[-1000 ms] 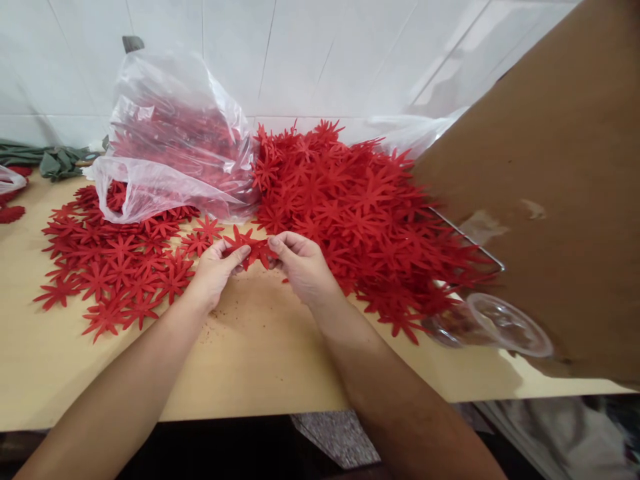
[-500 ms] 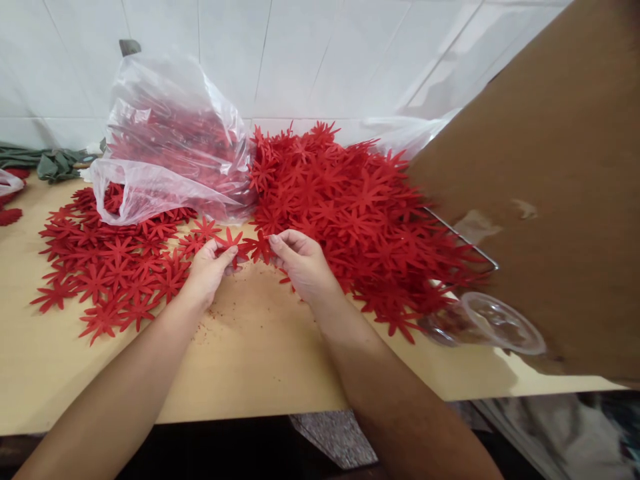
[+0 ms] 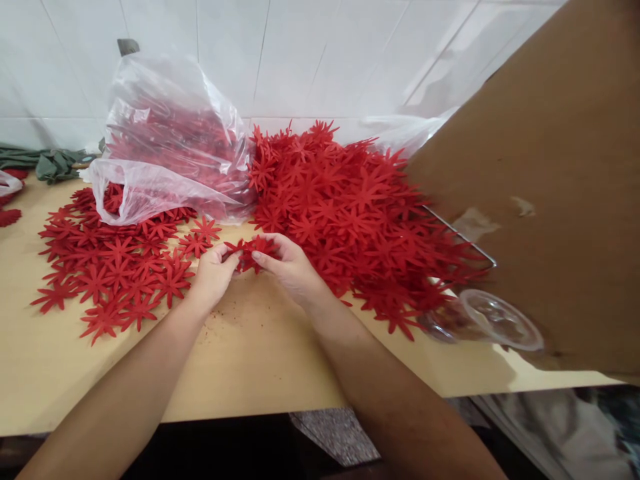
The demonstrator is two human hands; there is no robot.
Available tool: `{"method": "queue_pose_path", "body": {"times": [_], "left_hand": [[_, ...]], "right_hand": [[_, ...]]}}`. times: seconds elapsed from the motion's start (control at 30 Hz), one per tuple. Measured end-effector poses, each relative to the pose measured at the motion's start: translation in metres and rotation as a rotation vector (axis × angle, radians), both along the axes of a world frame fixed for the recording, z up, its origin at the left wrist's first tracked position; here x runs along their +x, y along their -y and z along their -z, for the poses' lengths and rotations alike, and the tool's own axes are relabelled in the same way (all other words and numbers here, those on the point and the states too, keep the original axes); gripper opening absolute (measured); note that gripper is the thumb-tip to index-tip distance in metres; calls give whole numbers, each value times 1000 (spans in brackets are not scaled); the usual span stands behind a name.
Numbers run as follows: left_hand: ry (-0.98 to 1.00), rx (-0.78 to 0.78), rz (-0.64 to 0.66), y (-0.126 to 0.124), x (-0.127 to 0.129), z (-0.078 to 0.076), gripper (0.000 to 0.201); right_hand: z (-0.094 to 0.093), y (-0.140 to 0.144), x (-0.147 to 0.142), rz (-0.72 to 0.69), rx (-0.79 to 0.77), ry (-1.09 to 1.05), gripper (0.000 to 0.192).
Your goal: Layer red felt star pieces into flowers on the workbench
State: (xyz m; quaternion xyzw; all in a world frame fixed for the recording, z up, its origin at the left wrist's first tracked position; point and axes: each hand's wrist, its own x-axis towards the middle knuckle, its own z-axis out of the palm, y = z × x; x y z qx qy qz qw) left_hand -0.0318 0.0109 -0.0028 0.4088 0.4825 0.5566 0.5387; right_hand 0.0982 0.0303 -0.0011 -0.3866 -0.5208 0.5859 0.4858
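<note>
No brand, label or writing can be read anywhere in the head view. The left hand [image 3: 213,273] and the right hand [image 3: 287,263] meet above the middle of the worktop [image 3: 260,360], closer to its back edge than to its front edge, and between them they hold a small bunch of red flower cut-outs [image 3: 249,252]. The left thumb and fingers pinch the bunch from its left side, and the right thumb and curled fingers close on it from the right, so the two hands are nearly touching with the red pieces between their fingertips. How many pieces are in the bunch cannot be told. Just to the left of the hands, a flat spread of cut-outs [image 3: 110,267] covers the worktop towards its left edge. Behind that spread, at the back edge, stands a clear plastic bag [image 3: 165,140] with more red pieces inside. To the right of the bag, a high heap of cut-outs [image 3: 350,207] runs from the back edge towards the right hand and lies just beside it. At the right edge a brown cardboard sheet [image 3: 550,187] leans over the heap, and a clear plastic cup [image 3: 493,320] lies on its side below it. A green cloth [image 3: 45,163] lies at the back left corner.
</note>
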Motion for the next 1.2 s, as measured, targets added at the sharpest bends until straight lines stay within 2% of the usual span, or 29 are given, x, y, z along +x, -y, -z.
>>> {"method": "queue_pose_path", "body": {"times": [0.13,0.27,0.47,0.73,0.9,1.07,1.2], "left_hand": [[-10,-30,-19,1,0,-3,7],[-37,-65,-11,1,2,-7,5],[-87,-95,-8,4,1,-12,15],[-159,-77,-6,3,-1,-11,24],[-125,-98,7,2,-1,-10,22],[-121,-29,83,2,-2,-8,27],[-103,-44,73,2,-3,-8,32]], "right_hand": [[0,-2,2,-15,-27,-27,37],[-6,-1,3,68,4,-2,36],[-9,-1,5,151,50,78,43],[-1,-6,3,196,37,-2,41],[0,-5,2,152,-9,-15,31],[-2,-5,3,117,104,14,27],[-4,-2,0,57,146,100,25]]}}
